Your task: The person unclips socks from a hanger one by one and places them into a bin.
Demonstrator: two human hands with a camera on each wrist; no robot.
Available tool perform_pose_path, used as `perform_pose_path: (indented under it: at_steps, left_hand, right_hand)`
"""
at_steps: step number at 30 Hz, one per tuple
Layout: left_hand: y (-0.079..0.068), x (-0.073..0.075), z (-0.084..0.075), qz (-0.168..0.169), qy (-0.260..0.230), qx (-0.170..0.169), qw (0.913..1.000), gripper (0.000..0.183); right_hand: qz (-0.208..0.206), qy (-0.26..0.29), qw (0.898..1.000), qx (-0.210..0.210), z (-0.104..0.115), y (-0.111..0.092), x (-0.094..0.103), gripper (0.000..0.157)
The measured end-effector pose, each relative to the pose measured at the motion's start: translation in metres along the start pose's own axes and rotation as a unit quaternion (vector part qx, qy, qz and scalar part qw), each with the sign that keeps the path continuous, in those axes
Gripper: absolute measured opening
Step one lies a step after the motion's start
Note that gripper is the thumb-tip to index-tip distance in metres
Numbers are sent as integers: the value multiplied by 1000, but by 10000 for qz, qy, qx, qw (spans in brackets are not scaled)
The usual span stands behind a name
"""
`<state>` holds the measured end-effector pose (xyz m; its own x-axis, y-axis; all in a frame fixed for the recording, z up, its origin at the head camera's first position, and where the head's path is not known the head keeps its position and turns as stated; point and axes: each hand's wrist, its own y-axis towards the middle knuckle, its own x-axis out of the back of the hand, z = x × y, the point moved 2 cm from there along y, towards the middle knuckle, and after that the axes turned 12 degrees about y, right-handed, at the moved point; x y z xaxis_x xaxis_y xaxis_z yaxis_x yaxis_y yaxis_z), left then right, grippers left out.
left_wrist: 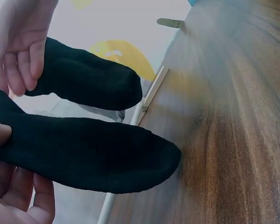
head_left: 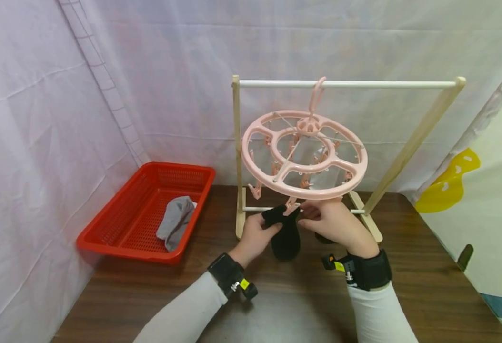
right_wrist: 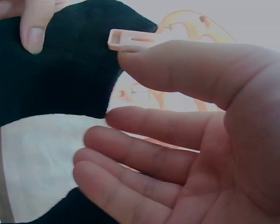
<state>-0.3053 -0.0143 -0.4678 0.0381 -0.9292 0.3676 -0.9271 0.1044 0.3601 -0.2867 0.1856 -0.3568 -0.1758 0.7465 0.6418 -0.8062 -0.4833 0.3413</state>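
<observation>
A black sock [head_left: 286, 240] hangs below the front rim of a pink round clip hanger [head_left: 304, 194]. My left hand [head_left: 255, 236] pinches this sock near its upper part, thumb in front and fingers behind. Over the sock's top edge lies a pink clip [right_wrist: 130, 39]; whether it bites the cloth I cannot tell. My right hand [right_wrist: 177, 140] is beside it, its thumb touching the clip and its other fingers loosely extended by the sock's corner. A second black sock [left_wrist: 93, 79] hangs behind the right hand, its upper end hidden.
The hanger hooks onto the white bar [head_left: 362, 85] of a wooden stand [head_left: 409, 143]. More clips dangle from it, with a pale cloth [head_left: 326, 178] behind. A red basket [head_left: 148, 257] holding grey cloth [head_left: 175, 221] stands left on the brown table [head_left: 302, 305].
</observation>
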Motion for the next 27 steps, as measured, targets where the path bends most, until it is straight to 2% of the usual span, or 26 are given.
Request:
perform_pose_path:
  at_steps: [5, 11, 16, 20, 24, 27]
  left_hand:
    - [1, 0, -1, 34, -37, 0, 10000, 24]
    - [0, 0, 0, 116, 9, 39, 9999, 24]
    - [0, -1, 1, 154, 13, 50, 9999, 25]
    - [0, -1, 2, 165, 56, 5, 9998, 25]
    - [-1, -2, 3, 159, 115, -27, 9998, 24]
    - [-1, -2, 2, 165, 87, -9, 9998, 23]
  right_hand:
    - [-167, 276, 9994, 130, -6, 2, -1, 46]
    - [-534, 1089, 9919, 365, -19, 6, -6, 58]
    - [-410, 2156, 9729, 726, -16, 12, -12, 43]
    - [-132, 2887, 9549, 687, -5, 13, -16, 28]
    - [-78, 3240, 9436, 676, -5, 14, -20, 26]
    - [-162, 3454, 9355, 729, -14, 16, -23, 30]
